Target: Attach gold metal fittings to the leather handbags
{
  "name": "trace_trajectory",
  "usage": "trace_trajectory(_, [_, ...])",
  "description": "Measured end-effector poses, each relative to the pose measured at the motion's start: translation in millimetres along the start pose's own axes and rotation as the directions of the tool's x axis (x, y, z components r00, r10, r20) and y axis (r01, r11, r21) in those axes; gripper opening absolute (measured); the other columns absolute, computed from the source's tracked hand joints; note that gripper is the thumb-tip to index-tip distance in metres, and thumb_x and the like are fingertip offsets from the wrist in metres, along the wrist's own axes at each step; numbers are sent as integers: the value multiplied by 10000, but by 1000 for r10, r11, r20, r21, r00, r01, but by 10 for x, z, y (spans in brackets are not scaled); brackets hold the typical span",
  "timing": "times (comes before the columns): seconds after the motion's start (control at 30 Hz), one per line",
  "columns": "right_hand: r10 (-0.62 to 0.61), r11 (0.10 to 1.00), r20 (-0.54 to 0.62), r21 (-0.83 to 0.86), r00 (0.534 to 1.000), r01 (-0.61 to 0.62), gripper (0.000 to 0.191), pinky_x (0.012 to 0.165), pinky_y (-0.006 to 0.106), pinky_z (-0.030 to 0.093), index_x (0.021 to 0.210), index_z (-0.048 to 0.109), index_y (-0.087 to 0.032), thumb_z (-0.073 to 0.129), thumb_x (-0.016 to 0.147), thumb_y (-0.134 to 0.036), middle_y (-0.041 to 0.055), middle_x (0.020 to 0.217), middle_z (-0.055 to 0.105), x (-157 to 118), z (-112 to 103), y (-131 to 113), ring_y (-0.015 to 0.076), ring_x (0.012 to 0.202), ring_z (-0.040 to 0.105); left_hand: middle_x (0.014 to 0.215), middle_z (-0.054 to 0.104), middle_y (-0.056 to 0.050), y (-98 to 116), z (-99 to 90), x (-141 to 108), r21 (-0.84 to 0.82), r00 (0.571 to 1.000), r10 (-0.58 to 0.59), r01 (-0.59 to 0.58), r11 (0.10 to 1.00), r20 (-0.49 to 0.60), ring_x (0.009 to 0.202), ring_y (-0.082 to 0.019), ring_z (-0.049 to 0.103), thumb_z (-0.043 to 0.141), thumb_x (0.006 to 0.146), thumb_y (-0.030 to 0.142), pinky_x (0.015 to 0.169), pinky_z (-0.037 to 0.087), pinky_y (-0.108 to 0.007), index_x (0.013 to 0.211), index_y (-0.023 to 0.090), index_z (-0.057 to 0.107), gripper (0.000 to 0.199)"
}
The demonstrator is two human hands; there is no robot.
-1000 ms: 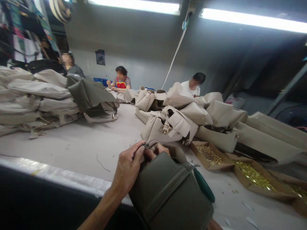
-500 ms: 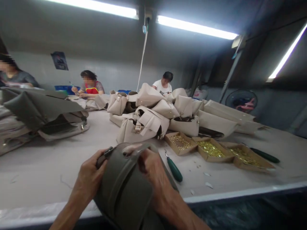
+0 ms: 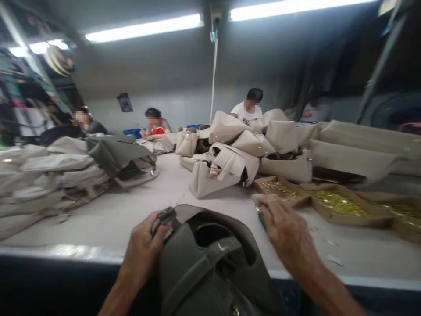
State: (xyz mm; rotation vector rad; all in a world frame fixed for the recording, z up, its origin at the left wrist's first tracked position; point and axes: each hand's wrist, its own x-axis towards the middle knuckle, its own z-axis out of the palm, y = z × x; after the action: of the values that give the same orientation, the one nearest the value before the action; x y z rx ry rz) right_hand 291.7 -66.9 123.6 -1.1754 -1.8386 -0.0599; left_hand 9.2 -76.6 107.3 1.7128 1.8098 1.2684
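A dark grey-green bag lies at the table's front edge, its mouth open toward the top. My left hand is closed on the strap end at the bag's upper left corner. To the right of the bag, my right hand is over the green-handled hook tool, most of which it covers; the fingers are blurred, so their grip on it is unclear. Just beyond that hand is a cardboard tray of small gold rings, with a tray of gold pieces beside it.
Beige bags are heaped mid-table, with long beige pieces at right. Stacked pale bags and a dark bag lie at left. Another tray is at far right. Three people sit across the table; scraps lie near the front edge.
My right hand has come out of the bag and moved right to the green-handled tool. The bag's mouth now shows wider. The view has turned left.
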Motion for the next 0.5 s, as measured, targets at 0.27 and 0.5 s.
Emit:
trace_trajectory(0.27, [193,924,368,-379,910,-43,394,870,443,490,1085,615,-102,471,744,-236,180,1064,636,-338,655,1341,318,1019,602,703,585,20,35,17,-93,-172,996,-60,71,983,68,662,-136,511,532,826,430,586,380,-215,894,179,605,271])
trace_trajectory(0.5, [279,935,-22,-220,960,-277,445,742,423,553,1210,556,-176,447,858,-426,141,1054,682,-114,-11,392,308,933,660,705,597,18,32,57,-122,-198,997,-72,73,977,9,670,-135,519,546,824,425,605,395,-209,891,175,627,271])
